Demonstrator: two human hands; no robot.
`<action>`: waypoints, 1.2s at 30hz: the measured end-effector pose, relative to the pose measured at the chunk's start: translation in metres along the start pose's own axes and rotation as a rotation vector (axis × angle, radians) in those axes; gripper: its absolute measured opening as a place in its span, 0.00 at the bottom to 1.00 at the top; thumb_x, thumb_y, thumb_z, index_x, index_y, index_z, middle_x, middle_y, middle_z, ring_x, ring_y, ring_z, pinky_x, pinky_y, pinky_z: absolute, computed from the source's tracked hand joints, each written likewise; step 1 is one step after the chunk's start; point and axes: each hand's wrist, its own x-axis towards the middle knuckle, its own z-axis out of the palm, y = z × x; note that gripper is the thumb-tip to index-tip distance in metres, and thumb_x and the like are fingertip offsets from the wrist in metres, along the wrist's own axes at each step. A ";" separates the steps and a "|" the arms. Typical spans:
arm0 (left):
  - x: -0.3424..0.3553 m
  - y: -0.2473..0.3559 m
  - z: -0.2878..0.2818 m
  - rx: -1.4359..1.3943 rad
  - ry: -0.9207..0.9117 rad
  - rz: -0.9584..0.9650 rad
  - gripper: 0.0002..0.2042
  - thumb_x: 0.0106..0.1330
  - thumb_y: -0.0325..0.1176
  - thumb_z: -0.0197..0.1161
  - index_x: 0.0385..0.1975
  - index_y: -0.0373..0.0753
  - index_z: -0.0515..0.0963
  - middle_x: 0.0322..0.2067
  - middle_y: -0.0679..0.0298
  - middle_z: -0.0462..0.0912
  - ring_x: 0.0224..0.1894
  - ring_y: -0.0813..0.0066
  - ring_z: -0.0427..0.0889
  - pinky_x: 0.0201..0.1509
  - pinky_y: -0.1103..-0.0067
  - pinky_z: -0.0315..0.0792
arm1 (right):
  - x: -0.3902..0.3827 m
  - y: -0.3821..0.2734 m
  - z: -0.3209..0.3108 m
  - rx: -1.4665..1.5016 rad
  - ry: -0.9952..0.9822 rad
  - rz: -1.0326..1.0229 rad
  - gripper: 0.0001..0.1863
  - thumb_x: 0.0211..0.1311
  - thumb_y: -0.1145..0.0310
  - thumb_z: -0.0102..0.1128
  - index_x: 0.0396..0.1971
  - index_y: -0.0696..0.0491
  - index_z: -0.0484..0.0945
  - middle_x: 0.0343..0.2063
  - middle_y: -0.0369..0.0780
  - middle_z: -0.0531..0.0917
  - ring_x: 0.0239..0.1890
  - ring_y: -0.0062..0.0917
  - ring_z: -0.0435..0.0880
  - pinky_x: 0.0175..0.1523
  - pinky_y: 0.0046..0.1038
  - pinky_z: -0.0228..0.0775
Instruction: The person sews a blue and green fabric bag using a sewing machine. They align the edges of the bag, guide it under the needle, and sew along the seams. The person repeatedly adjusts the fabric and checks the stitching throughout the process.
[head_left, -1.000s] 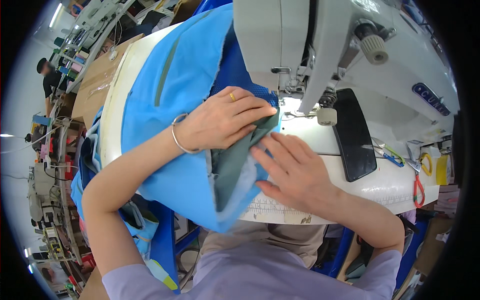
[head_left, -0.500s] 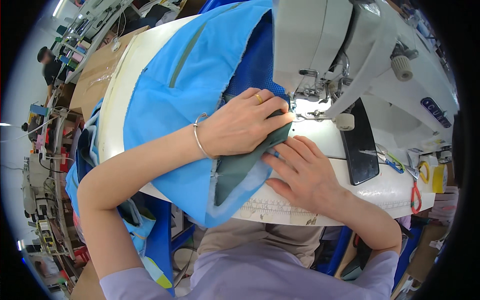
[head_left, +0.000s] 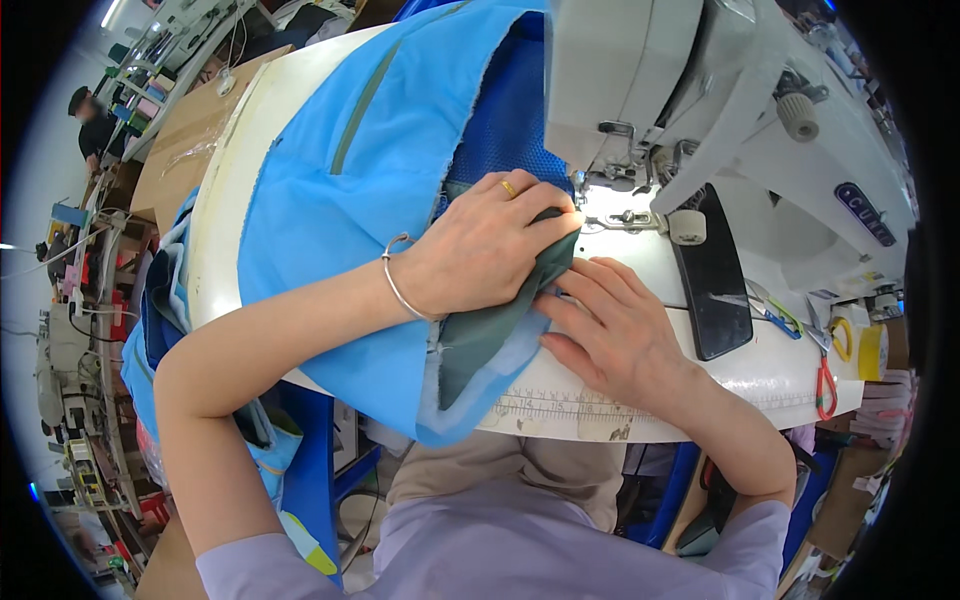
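My left hand [head_left: 485, 240] is closed on dark green fabric [head_left: 470, 350] at the sewing machine's presser foot [head_left: 605, 220]. The green piece has a pale, fluffy edge and lies over light blue fabric [head_left: 320, 230] with a long olive strip [head_left: 365, 105]. Dark blue mesh [head_left: 500, 120] shows beside the machine [head_left: 605, 70]. My right hand [head_left: 620, 330] lies lower and to the right, fingers spread and bent, their tips on the fabric's edge. The fingertips of my left hand are close beside the foot; what exactly they pinch is partly hidden.
A black phone-like slab [head_left: 715, 280], scissors [head_left: 828, 385] and yellow tape [head_left: 872, 352] lie right on the white table [head_left: 660, 410]. Cardboard [head_left: 180, 140] is at back left, more garments [head_left: 160, 310] hang left. A person in dark clothing [head_left: 95, 130] is at far left.
The view has shifted, so machine and hands appear further right. My right hand has edged slightly upward along the fabric. My left hand keeps its place beside the presser foot.
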 end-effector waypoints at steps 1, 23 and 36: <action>0.000 0.000 0.000 -0.003 0.003 0.004 0.27 0.53 0.18 0.63 0.57 0.37 0.79 0.55 0.60 0.79 0.52 0.56 0.77 0.59 0.65 0.74 | 0.000 0.000 0.000 -0.001 0.000 -0.001 0.21 0.57 0.64 0.74 0.49 0.55 0.82 0.51 0.43 0.81 0.57 0.36 0.78 0.67 0.43 0.69; 0.005 0.012 -0.004 0.073 -0.032 -0.058 0.24 0.52 0.20 0.66 0.53 0.36 0.78 0.51 0.56 0.77 0.49 0.53 0.77 0.55 0.66 0.76 | 0.000 0.004 0.003 0.024 0.037 -0.010 0.20 0.53 0.66 0.75 0.46 0.56 0.82 0.50 0.44 0.81 0.59 0.37 0.79 0.66 0.43 0.69; 0.003 0.010 -0.006 -0.057 -0.002 -0.090 0.26 0.51 0.16 0.59 0.54 0.36 0.81 0.57 0.55 0.80 0.54 0.51 0.79 0.57 0.65 0.78 | -0.002 0.008 0.002 0.005 0.040 0.005 0.19 0.58 0.66 0.73 0.48 0.55 0.82 0.50 0.43 0.81 0.57 0.34 0.79 0.66 0.41 0.69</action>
